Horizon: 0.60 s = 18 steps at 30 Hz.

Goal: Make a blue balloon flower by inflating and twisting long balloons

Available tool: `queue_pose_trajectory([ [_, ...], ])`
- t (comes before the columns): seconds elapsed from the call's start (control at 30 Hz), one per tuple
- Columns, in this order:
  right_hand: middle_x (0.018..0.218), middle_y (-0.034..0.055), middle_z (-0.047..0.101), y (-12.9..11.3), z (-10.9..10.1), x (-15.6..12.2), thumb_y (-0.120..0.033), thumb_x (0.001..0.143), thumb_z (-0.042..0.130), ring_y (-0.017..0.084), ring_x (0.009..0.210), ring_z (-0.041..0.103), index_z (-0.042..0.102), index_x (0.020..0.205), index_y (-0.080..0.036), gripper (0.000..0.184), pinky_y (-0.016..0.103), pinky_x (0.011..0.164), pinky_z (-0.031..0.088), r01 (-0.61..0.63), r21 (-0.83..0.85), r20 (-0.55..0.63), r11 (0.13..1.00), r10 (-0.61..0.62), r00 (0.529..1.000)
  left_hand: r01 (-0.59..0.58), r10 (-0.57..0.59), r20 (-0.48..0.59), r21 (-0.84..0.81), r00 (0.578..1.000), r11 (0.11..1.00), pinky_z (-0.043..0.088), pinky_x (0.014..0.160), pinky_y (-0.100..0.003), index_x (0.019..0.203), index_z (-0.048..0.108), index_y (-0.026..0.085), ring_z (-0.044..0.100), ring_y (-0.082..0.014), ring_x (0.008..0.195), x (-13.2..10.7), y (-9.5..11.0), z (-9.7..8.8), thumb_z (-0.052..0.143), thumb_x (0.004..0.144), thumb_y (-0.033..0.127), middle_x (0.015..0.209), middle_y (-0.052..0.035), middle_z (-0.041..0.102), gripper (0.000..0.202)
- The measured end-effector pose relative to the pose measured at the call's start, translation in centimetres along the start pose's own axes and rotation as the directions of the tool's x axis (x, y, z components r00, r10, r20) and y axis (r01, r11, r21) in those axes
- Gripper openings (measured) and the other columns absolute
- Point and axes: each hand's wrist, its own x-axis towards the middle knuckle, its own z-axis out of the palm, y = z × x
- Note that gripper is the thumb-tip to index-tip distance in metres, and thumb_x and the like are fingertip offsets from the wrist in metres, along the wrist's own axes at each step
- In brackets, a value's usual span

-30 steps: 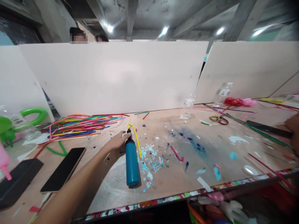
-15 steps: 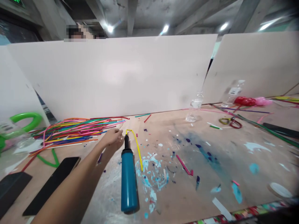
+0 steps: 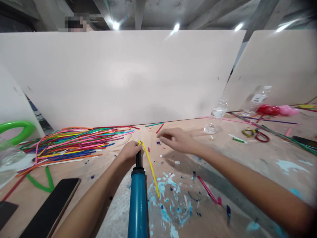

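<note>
A teal hand pump (image 3: 137, 201) with a black nozzle lies on the table, pointing away from me. A limp yellow modelling balloon (image 3: 150, 162) has its end at the nozzle tip, bends over and trails down to the right of the pump. My left hand (image 3: 130, 152) is closed at the nozzle tip, fingers pinched on the balloon's neck; the exact grip is partly hidden. To the right, my right hand (image 3: 174, 139) hovers above the table with fingers loosely bent and slightly blurred, holding nothing, a short way from the balloon.
Uninflated balloons (image 3: 81, 142) lie bundled at left, near a phone (image 3: 53, 206) and an inflated green balloon (image 3: 27, 127). Plastic bottles (image 3: 218, 114), scissors (image 3: 256, 134) and inflated red balloons (image 3: 268, 109) stand or lie at right. White boards (image 3: 138, 79) close off the back; balloon scraps litter the middle.
My right hand has come in from the right toward the balloon. My left hand has moved onto the nozzle tip. The view has shifted, so the pump appears lower and closer.
</note>
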Motion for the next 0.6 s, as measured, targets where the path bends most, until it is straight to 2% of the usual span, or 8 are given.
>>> queue_pose_trajectory([
  [0.07, 0.083, 0.0017, 0.07, 1.9, 3.7, 4.8, -0.029, 0.09, 0.058, 0.014, 0.073, 0.061, 0.071, 0.095, -0.02, 0.017, 0.025, 0.07, 0.046, 0.02, -0.262, 0.209, 0.965, 0.036, 0.977, -0.009, 0.007, -0.03, -0.065, 1.0, 0.998, 0.037, 0.052, -0.029, 0.057, 0.057, 0.017, 0.054, -0.0175, 0.053, 0.0, -0.7, 0.3, 0.052, 0.077, 0.034, 0.055, -0.006, 0.058, 0.027],
  [0.1, 0.093, 0.0037, 0.071, 3.1, 5.8, 7.1, -0.028, 0.093, 0.051, 0.015, 0.08, 0.063, 0.069, 0.102, -0.019, 0.022, 0.025, 0.073, 0.045, 0.004, -0.347, 0.205, 0.938, 0.072, 0.976, -0.016, 0.011, -0.045, -0.094, 0.999, 0.995, 0.038, 0.052, -0.029, 0.059, 0.057, 0.017, 0.054, -0.0173, 0.053, 0.0, -1.1, 0.4, 0.049, 0.078, 0.034, 0.056, -0.0059, 0.059, 0.027],
  [0.17, 0.103, 0.0089, 0.07, 5.9, 9.4, 10.8, -0.028, 0.093, 0.049, 0.018, 0.09, 0.062, 0.066, 0.114, -0.017, 0.029, 0.028, 0.08, 0.044, -0.04, -0.407, 0.179, 0.913, 0.122, 0.976, -0.031, 0.022, -0.069, -0.139, 0.997, 0.99, 0.04, 0.053, -0.029, 0.06, 0.057, 0.017, 0.054, -0.0169, 0.053, -0.1, -1.8, 0.4, 0.046, 0.08, 0.035, 0.057, -0.0058, 0.059, 0.029],
  [0.23, 0.107, 0.0129, 0.069, 8.5, 11.9, 12.8, -0.029, 0.092, 0.051, 0.022, 0.094, 0.061, 0.067, 0.113, -0.015, 0.03, 0.03, 0.082, 0.042, -0.087, -0.454, 0.158, 0.887, 0.176, 0.972, -0.047, 0.033, -0.091, -0.163, 0.995, 0.985, 0.041, 0.054, -0.029, 0.059, 0.056, 0.017, 0.054, -0.0167, 0.054, -0.1, -2.3, 0.1, 0.044, 0.082, 0.037, 0.058, -0.0056, 0.059, 0.033],
  [0.37, 0.101, 0.013, 0.069, 11.4, 13.6, 13.7, -0.03, 0.089, 0.054, 0.022, 0.096, 0.06, 0.071, 0.097, -0.015, 0.024, 0.03, 0.085, 0.04, -0.12, -0.493, 0.156, 0.862, 0.223, 0.962, -0.076, 0.043, -0.18, -0.178, 0.983, 0.981, 0.042, 0.059, -0.029, 0.061, 0.057, 0.017, 0.056, -0.0171, 0.061, 0.4, -2.5, -0.4, 0.044, 0.085, 0.043, 0.063, -0.0052, 0.059, 0.038],
  [0.5, 0.103, 0.0109, 0.066, 12.0, 14.0, 13.4, -0.027, 0.087, 0.055, 0.02, 0.093, 0.058, 0.069, 0.093, -0.016, 0.019, 0.029, 0.086, 0.038, -0.091, -0.452, 0.171, 0.887, 0.186, 0.968, -0.079, 0.005, -0.328, -0.214, 0.945, 0.974, 0.039, 0.056, -0.026, 0.064, 0.051, 0.019, 0.052, -0.0147, 0.057, 0.8, -2.4, -0.6, 0.043, 0.087, 0.046, 0.061, -0.0012, 0.053, 0.037],
  [0.6, 0.094, 0.0087, 0.065, 12.3, 14.2, 13.5, -0.025, 0.084, 0.057, 0.018, 0.086, 0.057, 0.066, 0.085, -0.016, 0.013, 0.029, 0.083, 0.038, -0.116, -0.381, 0.143, 0.917, 0.183, 0.973, -0.029, -0.087, -0.313, -0.348, 0.946, 0.937, 0.039, 0.049, -0.025, 0.068, 0.047, 0.02, 0.051, -0.0138, 0.048, 1.0, -2.7, -0.7, 0.04, 0.088, 0.053, 0.055, 0.0011, 0.05, 0.04],
])
